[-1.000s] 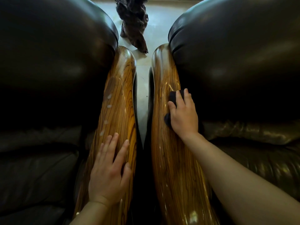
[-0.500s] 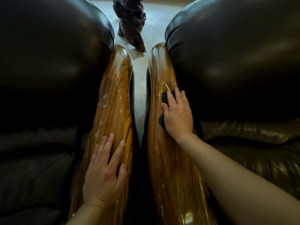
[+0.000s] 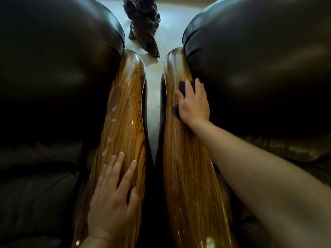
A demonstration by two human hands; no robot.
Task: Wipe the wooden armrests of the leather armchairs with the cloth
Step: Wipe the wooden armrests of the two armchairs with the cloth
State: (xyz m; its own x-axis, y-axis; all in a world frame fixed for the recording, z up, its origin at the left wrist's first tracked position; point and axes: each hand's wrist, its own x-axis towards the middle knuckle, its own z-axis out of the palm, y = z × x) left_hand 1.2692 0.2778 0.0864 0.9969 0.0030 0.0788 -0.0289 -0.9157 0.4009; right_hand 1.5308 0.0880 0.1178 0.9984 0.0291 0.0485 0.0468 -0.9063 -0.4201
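Far left: a dark brown, glossy leather armchair point(image 3: 53, 77), its padded back bulging over the seat. Just beside it, a long, polished, striped-grain wooden armrest point(image 3: 125, 113) running away toward the pale floor, a row of small pale smudges down its inner side. Flat on its near end, the left hand point(image 3: 111, 201), fingers spread, palm down, holding nothing. Between the two armrests, a narrow gap showing pale tiled floor point(image 3: 152, 108), with a dark gnarled root-like carving point(image 3: 143, 25) standing at the far end. Right of the gap, a matching glossy wooden armrest point(image 3: 188, 176), long axis likewise pointing away. On its far half, the right hand point(image 3: 194, 102), fingers curled down and pressing a small dark blue cloth point(image 3: 181, 86) against the wood, cloth peeking out beyond fingertips and at the thumb side. Ahead of the cloth, along the armrest's axis, a short bare stretch up to the rounded far tip; probably the next stroke's path, right hand alone within reach. Far right: the second dark leather armchair point(image 3: 259, 68), touching the armrest's edge. Dim room, strong sheen on wood and leather.
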